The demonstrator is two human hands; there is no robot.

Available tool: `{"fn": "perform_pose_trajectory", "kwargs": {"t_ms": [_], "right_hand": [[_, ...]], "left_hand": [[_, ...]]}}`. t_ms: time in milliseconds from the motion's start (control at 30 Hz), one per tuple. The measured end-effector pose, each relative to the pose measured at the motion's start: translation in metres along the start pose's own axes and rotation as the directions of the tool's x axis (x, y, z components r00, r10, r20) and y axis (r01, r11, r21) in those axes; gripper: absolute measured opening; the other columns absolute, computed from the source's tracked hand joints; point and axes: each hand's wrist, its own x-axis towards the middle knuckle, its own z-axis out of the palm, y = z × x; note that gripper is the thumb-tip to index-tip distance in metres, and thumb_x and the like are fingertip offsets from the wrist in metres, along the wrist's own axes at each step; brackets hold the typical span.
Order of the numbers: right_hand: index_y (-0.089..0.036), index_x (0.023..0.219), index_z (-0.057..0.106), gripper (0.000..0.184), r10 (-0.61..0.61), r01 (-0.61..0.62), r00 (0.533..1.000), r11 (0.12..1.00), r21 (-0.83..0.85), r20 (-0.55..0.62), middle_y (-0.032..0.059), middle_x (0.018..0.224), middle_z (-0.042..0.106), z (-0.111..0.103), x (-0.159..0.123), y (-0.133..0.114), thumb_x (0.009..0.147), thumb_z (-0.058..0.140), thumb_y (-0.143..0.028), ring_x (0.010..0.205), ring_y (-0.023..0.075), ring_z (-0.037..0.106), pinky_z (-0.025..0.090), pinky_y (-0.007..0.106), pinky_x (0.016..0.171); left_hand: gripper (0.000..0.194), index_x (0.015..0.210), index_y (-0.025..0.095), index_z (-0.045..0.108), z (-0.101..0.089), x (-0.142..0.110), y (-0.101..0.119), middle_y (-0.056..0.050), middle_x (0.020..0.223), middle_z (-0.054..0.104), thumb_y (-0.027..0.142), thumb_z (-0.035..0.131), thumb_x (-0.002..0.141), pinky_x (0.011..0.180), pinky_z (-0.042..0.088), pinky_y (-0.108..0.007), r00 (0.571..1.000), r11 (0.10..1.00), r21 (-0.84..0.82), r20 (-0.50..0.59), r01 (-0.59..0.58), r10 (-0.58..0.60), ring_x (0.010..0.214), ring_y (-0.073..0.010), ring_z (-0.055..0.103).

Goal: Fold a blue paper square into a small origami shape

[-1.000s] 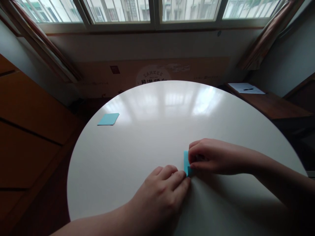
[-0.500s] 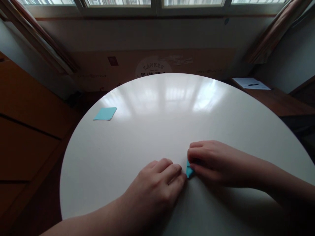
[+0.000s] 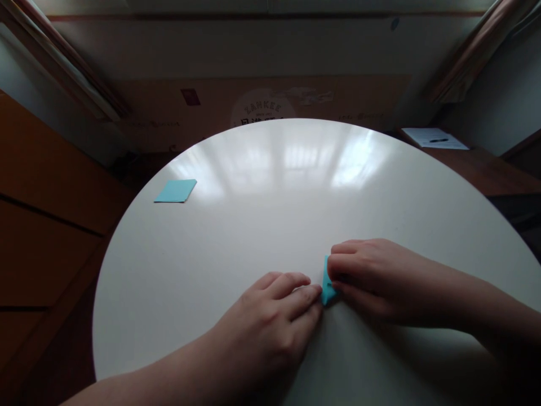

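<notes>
A small folded piece of blue paper (image 3: 327, 292) lies on the white table (image 3: 236, 237), partly hidden under my right hand (image 3: 372, 276). The fingers of that hand are bent and closed on the paper from the right. From the other side my left hand (image 3: 274, 313) rests low on the tabletop, fingers bent and close together. Its fingertips meet the lower left edge of the paper. The thumb tip of my left hand is hard to make out.
A stack of light blue paper squares (image 3: 176, 191) lies at the table's far left. Beyond the right edge, white sheets with a dark pen (image 3: 438, 140) lie on a brown wooden surface (image 3: 502, 172). A wooden cabinet (image 3: 42, 242) stands at left.
The view has tipped slightly downward. More of the folded paper's upper left edge shows beside my right hand. My left fingers have spread a little and shifted along the paper's edge.
</notes>
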Motion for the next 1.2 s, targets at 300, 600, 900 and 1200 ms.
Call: {"fn": "perform_pose_trajectory", "kwargs": {"t_ms": [300,600,900,1200], "right_hand": [[-0.020,0.073,0.054,0.014,0.064,-0.064,0.998,0.998,-0.017,-0.009,0.0014,0.075,0.062,0.003,0.006,-0.002,0.087,0.058,-0.021,0.068,0.0154,0.054,0.031,0.029,0.058],[-0.018,0.072,0.054,0.015,0.107,-0.106,0.994,0.994,0.016,-0.014,0.0010,0.077,0.062,0.004,0.010,-0.004,0.087,0.057,-0.021,0.068,0.0143,0.054,0.031,0.028,0.059],[-0.019,0.071,0.053,0.015,0.134,-0.134,0.991,0.989,0.060,-0.008,-0.0013,0.074,0.060,0.004,0.010,-0.005,0.084,0.058,-0.020,0.067,0.0129,0.051,0.032,0.027,0.060],[-0.018,0.070,0.052,0.014,0.133,-0.132,0.991,0.990,0.053,-0.017,-0.0016,0.073,0.059,0.006,0.010,-0.004,0.082,0.059,-0.018,0.063,0.0116,0.048,0.029,0.026,0.058]], "left_hand": [[0.028,0.108,0.012,0.064,0.000,0.003,-0.003,-0.009,0.108,0.072,0.013,0.037,0.101,0.083,0.052,-0.036,0.997,0.997,0.023,-0.020,-0.069,0.069,0.100,-0.0235,0.061],[0.035,0.128,0.008,0.056,0.002,0.001,-0.001,-0.014,0.110,0.066,0.015,0.035,0.101,0.078,0.053,-0.042,0.999,0.998,0.064,0.045,0.001,-0.004,0.095,-0.0260,0.058],[0.033,0.127,0.008,0.057,0.002,0.001,0.002,-0.012,0.110,0.066,0.015,0.044,0.098,0.080,0.053,-0.042,0.997,0.999,0.036,0.066,0.024,-0.026,0.094,-0.0262,0.059],[0.030,0.121,0.009,0.061,0.001,0.000,0.007,-0.013,0.103,0.066,0.012,0.042,0.097,0.078,0.054,-0.041,1.000,0.996,0.087,0.023,0.003,-0.005,0.093,-0.0257,0.060]]}}
